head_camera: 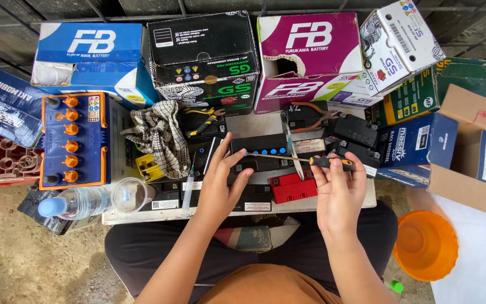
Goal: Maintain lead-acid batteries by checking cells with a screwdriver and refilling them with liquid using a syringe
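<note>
Cluttered bench: right hand (340, 194) grip pinches screwdriver (310, 160); left hand (220, 180) steadies black battery (259, 152).

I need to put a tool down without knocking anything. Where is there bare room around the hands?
Little on the board: one pale strip between the checked cloth and pliers, above the small black battery under the left hand. The right hand holds a screwdriver. Roomier: bare ground beside the water bottle.
</note>
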